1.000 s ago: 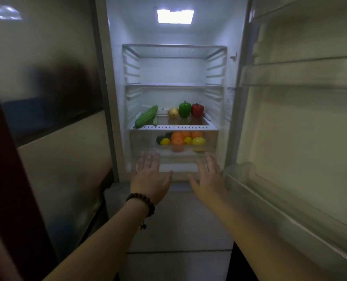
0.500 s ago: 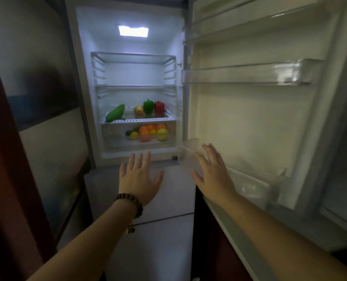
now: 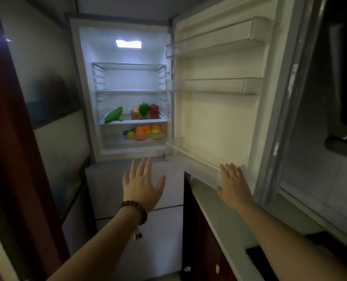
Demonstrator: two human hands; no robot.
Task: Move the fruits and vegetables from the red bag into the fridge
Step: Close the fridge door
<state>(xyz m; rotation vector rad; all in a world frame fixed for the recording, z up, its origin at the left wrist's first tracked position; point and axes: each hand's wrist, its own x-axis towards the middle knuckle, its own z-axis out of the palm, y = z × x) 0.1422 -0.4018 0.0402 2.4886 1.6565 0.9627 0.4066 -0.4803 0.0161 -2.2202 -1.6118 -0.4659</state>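
Fruits (image 3: 145,131) lie in the fridge's clear drawer (image 3: 116,136), with the vegetables (image 3: 142,109) on the shelf above; no red bag is visible. Loading seems finished. Both hands are empty with fingers spread, the left hand (image 3: 141,184) in the air, the right hand (image 3: 234,184) at the open door (image 3: 219,118). Next, I think, push the door closed.

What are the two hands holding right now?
Nothing. The left hand is open with spread fingers, in front of the fridge. The right hand is open too, fingertips at the door's bottom shelf, no grip.
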